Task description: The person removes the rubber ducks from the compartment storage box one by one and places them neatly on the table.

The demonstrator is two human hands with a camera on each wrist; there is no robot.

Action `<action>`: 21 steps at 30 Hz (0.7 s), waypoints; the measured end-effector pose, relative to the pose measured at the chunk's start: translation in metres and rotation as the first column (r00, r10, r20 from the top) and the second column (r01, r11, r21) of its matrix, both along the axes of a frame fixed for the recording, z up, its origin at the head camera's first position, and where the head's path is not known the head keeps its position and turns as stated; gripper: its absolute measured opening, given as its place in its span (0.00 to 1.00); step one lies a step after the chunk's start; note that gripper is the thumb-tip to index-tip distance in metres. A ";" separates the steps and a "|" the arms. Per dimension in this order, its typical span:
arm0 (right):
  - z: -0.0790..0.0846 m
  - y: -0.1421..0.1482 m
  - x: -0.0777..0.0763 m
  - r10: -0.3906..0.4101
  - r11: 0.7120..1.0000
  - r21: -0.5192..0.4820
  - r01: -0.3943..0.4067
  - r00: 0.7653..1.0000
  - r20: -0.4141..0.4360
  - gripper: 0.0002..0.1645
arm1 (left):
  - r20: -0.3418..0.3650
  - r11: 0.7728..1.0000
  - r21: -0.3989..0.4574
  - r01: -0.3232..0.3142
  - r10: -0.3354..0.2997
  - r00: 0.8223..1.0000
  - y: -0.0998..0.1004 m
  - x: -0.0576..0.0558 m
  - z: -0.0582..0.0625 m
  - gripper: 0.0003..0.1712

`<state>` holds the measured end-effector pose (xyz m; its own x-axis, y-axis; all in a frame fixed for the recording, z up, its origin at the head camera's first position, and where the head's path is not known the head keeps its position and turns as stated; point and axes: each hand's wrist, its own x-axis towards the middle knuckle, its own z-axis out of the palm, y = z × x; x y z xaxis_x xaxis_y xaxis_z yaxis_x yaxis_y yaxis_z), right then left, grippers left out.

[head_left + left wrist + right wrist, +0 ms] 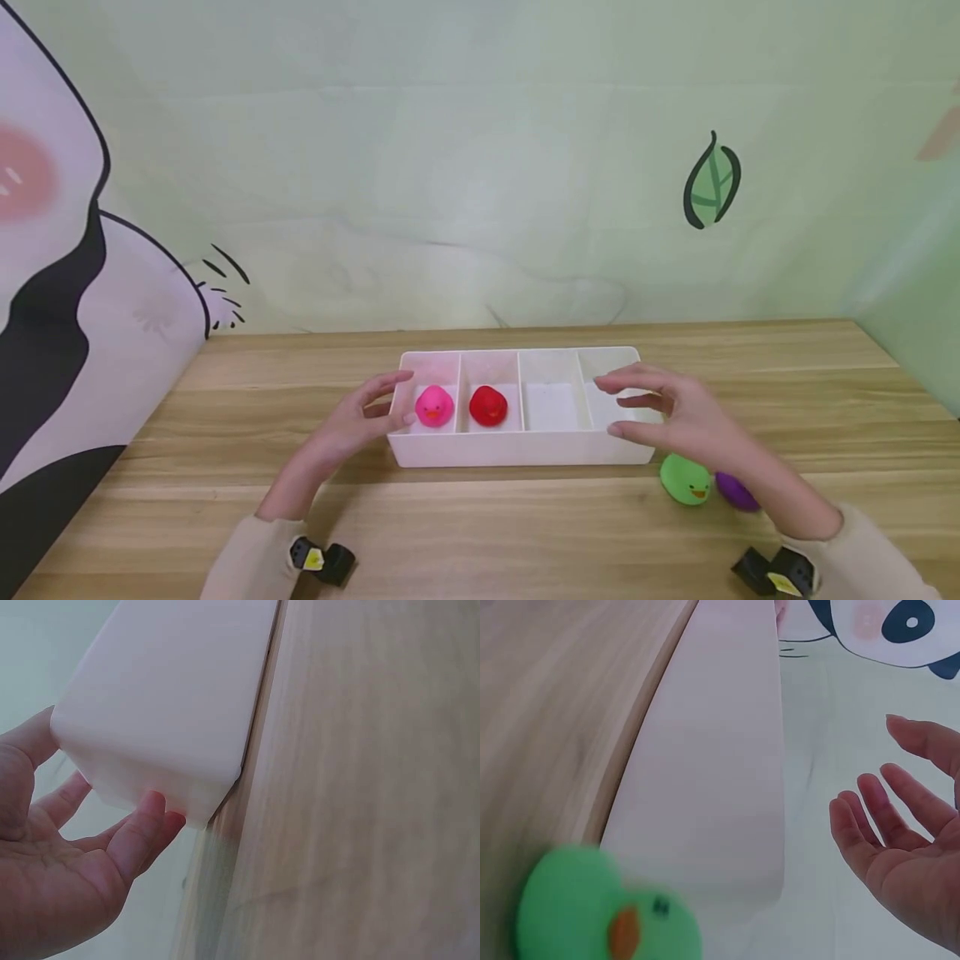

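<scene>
A white divided box lies lengthwise on the table. A pink rubber duck sits in its leftmost compartment. The neighbouring compartment holds a red rubber duck. My left hand grips the left end of the box, the thumb at the front corner and bent fingertips against the end wall. Above the box's right end, my right hand is held with its fingers apart and nothing between them. A green rubber duck stands below it, close to the box's front right corner.
Next to the green duck is a purple object, partly covered by my right forearm. The wooden table meets a pale green backdrop printed with a leaf and a panda figure. Black wrist cameras sit at both sleeves.
</scene>
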<state>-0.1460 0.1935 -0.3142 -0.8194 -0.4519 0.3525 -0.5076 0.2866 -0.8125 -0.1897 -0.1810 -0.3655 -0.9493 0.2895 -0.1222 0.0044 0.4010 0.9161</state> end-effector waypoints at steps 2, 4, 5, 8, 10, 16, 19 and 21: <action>0.000 -0.008 -0.005 0.013 1.000 -0.007 -0.013 1.000 0.003 0.25 | 0.003 1.000 -0.003 -0.001 0.001 1.000 0.000 0.000 0.000 0.36; -0.001 -0.015 -0.009 0.018 1.000 -0.004 -0.018 1.000 0.018 0.25 | 0.007 1.000 -0.006 -0.003 0.003 1.000 0.000 -0.001 0.000 0.36; -0.001 -0.019 -0.011 0.021 1.000 0.003 -0.021 0.999 0.028 0.25 | 0.008 1.000 -0.008 -0.005 0.005 1.000 0.001 -0.001 0.000 0.36; -0.002 -0.029 -0.017 0.026 1.000 0.014 -0.027 0.998 0.062 0.26 | 0.009 1.000 -0.006 -0.003 0.003 1.000 0.000 -0.002 -0.001 0.36; -0.003 -0.036 -0.019 0.029 0.999 0.020 -0.030 0.997 0.078 0.26 | 0.007 1.000 -0.003 -0.003 0.004 1.000 0.000 -0.003 -0.001 0.36; -0.008 -0.055 -0.028 0.029 0.998 0.059 -0.033 0.996 0.081 0.26 | 0.006 1.000 -0.002 -0.006 0.006 1.000 -0.001 -0.003 -0.001 0.36; -0.012 -0.064 -0.033 0.018 0.996 0.087 -0.026 0.996 0.092 0.25 | 0.010 1.000 -0.006 -0.007 0.007 1.000 -0.001 -0.002 -0.001 0.35; -0.014 -0.070 -0.037 0.017 0.995 0.091 -0.026 0.995 0.100 0.25 | 0.012 1.000 -0.004 -0.007 0.007 1.000 -0.001 -0.002 -0.001 0.36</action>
<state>-0.1826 0.1237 -0.3283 -0.8381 -0.4965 0.2258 -0.4325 0.3528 -0.8297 -0.1915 -0.1819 -0.3668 -0.9499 0.2821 -0.1343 -0.0092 0.4043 0.9146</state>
